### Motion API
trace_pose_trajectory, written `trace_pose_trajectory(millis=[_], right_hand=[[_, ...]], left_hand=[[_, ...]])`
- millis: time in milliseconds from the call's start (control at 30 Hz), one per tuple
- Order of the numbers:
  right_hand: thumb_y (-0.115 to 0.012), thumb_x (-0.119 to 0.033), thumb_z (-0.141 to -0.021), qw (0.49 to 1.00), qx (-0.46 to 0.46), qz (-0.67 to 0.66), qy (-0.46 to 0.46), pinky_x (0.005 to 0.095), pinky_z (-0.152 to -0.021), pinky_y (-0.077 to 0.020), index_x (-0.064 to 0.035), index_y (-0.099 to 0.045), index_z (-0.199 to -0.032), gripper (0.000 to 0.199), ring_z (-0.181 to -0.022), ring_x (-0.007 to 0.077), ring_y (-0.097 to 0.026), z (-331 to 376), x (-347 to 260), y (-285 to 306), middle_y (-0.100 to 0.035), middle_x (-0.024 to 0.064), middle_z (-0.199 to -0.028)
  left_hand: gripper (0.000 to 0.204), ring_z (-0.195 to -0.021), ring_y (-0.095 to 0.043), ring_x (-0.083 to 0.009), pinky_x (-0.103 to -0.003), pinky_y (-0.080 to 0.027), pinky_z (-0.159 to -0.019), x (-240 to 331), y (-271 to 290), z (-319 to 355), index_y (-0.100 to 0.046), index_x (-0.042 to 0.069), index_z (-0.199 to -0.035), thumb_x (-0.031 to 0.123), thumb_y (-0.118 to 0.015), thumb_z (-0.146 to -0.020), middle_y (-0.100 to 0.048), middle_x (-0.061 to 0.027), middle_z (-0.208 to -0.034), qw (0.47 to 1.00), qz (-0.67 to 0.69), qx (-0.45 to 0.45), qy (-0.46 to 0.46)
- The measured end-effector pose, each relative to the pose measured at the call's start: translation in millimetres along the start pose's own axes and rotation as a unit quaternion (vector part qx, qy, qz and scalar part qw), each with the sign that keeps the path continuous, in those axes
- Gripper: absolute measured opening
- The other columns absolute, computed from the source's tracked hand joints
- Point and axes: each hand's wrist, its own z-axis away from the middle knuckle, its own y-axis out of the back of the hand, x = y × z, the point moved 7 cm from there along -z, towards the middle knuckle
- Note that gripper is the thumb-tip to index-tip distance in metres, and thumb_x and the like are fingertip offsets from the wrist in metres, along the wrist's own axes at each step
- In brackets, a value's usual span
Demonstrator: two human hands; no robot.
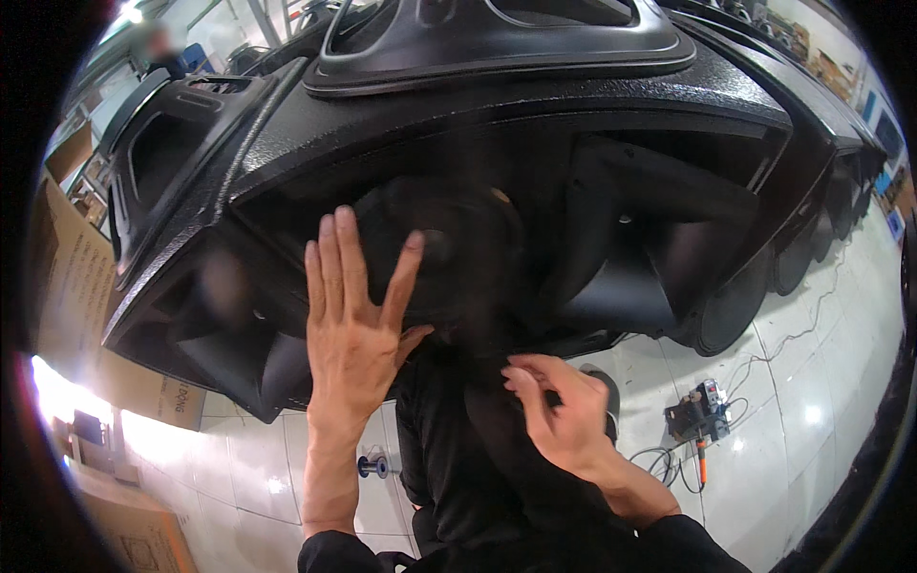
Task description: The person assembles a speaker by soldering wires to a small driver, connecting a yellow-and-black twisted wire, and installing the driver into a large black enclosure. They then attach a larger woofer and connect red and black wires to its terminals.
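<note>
In front of me stands a large black speaker cabinet (382, 129) with a rough, pebbled finish. A round black speaker driver (458, 258) sits in its dark opening, its outline hard to make out. My left hand (353, 296) lies over the driver's left part with the fingers stretched out. Whether the palm presses on it I cannot tell. Lower right, near my lap, my right hand (564, 406) has its fingers curled together in a pinch. Anything between those fingertips is too small or too dark to see. A black angled horn panel (626, 258) fills the opening's right side.
A black metal speaker frame (497, 72) lies on top of the cabinet. More cabinets flank it. On the tiled floor (793, 420) at right sits a soldering station (697, 411) with an orange-handled iron (702, 463) and cables. A small spool (373, 466) and cardboard boxes (72, 277) are at left.
</note>
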Motion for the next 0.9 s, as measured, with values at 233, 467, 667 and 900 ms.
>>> trace_pose_trajectory(millis=[233,467,667,900], right_hand=[[-0.074,-0.003,-0.084,0.904,0.174,0.306,0.241,0.0430,-0.092,-0.0512,0.0021,-0.070,-0.103,0.020,-0.107,0.0344,-0.065,-50.3,-73.1,106.2,-0.070,0.0175,-0.108],[-0.074,-0.004,-0.084,0.849,0.175,0.395,0.306,0.0411,-0.097,-0.0492,0.0008,-0.071,-0.105,0.022,-0.113,0.0321,-0.064,-80.4,-113.7,127.4,-0.071,0.0147,-0.110],[-0.057,-0.034,-0.100,0.875,0.172,0.372,0.257,0.0347,-0.083,-0.0486,0.0028,-0.071,-0.103,0.039,-0.088,0.0243,-0.067,-220.8,-153.9,136.9,-0.072,0.0164,-0.092],[-0.045,-0.064,-0.098,0.964,0.074,0.252,0.049,0.0399,-0.078,-0.0469,0.0097,-0.070,-0.080,0.080,-0.075,0.0213,-0.058,-352.4,-101.7,113.7,-0.064,0.0175,-0.073]], left_hand=[[0.116,-0.150,-0.020,-0.0431,-0.055,-0.021,-0.123,-7.0,-1.4,14.1,-0.031,0.029,-0.155,0.043,-0.089,-0.056,-0.017,-0.0218,-0.163,0.999,0.011,0.048,0.013],[0.106,-0.150,-0.022,-0.0395,-0.057,-0.019,-0.123,-1.5,13.0,31.1,-0.035,0.015,-0.153,0.041,-0.086,-0.065,-0.023,-0.0192,-0.162,0.994,0.086,0.068,0.004],[0.031,-0.119,-0.062,-0.0333,-0.056,-0.037,-0.113,-6.1,105.1,-0.5,-0.071,0.000,-0.109,0.010,-0.078,-0.081,-0.071,-0.0127,-0.115,0.947,0.176,0.262,-0.061],[0.033,-0.059,-0.064,-0.0211,-0.032,-0.047,-0.062,-88.4,125.5,-143.5,-0.076,0.001,-0.095,0.030,-0.062,-0.095,-0.067,-0.0142,-0.066,0.893,0.329,0.276,0.132]])
